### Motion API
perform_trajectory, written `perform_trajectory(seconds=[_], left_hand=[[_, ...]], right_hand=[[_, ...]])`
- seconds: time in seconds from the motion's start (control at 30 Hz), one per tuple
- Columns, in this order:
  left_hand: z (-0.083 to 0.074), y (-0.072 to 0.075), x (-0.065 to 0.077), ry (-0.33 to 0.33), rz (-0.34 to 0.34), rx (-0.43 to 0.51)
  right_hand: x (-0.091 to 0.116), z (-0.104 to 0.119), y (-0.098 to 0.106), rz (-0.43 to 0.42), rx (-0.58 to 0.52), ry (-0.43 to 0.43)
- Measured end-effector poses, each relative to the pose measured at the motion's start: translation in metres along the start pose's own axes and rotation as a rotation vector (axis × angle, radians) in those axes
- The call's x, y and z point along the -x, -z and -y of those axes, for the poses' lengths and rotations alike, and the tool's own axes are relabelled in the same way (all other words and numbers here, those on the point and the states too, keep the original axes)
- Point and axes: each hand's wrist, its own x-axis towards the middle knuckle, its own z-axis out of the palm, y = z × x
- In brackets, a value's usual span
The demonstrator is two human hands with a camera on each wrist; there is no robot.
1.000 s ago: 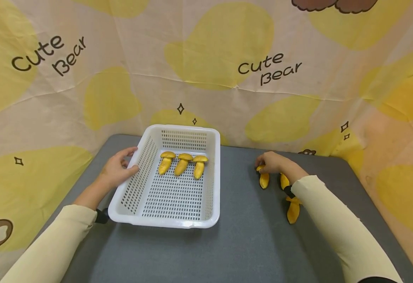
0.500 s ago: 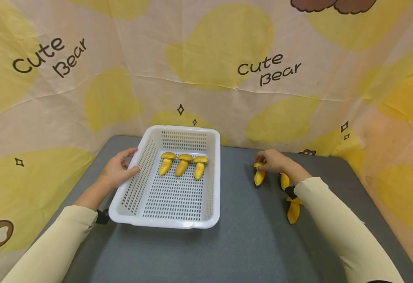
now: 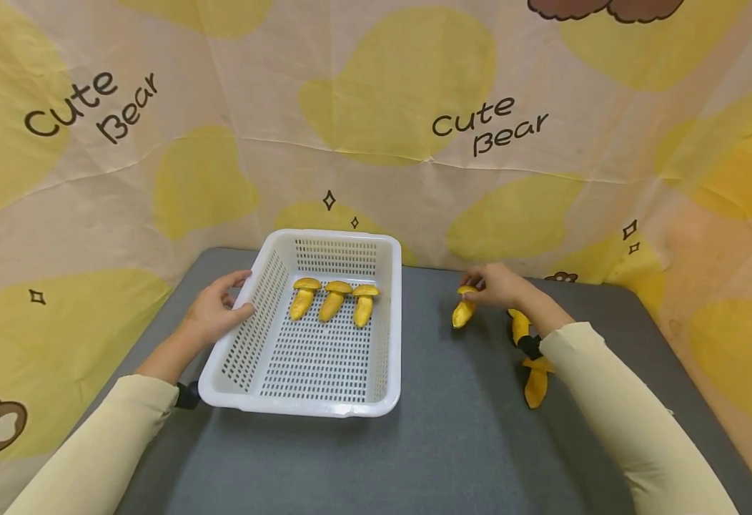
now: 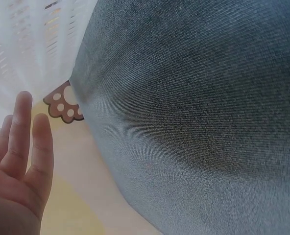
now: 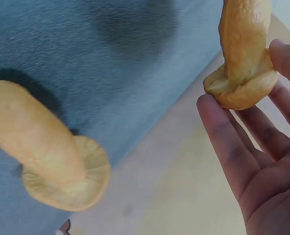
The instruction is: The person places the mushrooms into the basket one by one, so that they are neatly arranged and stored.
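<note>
My right hand (image 3: 498, 286) pinches a yellow mushroom (image 3: 462, 313) by its cap, stem pointing down toward the table. In the right wrist view, thumb and fingertips meet the cap of this mushroom (image 5: 244, 44). A second mushroom (image 3: 520, 325) lies on the table beneath the right wrist, partly hidden by it. Nearer the front lies a third mushroom (image 3: 535, 386), its cap end beside the wrist strap. My left hand (image 3: 209, 311) rests at the left rim of a white perforated plastic basket (image 3: 389, 357); its fingers look fairly straight in the left wrist view.
Inside the basket, three mushrooms (image 3: 331, 300) lie in a row toward the back. The grey table (image 3: 376, 465) meets a printed fabric backdrop (image 3: 376, 86) behind and at both sides. Dark straps circle both wrists.
My right hand has lifted the mushroom and carried it slightly left and back, tilting its stem leftward. The left hand and the basket stay in place.
</note>
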Motion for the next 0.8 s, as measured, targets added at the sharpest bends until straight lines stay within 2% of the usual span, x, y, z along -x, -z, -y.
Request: perform_trajectory(seconds=[0.4, 0.8], left_hand=[[0.001, -0.002, 0.0, -0.019, 0.001, -0.005], [0.0, 0.001, -0.002, -0.027, -0.003, -0.006]], right_hand=[[0.001, 0.02, 0.019, -0.075, -0.07, -0.021], [0.003, 0.053, 0.03, -0.137, -0.021, 0.095]])
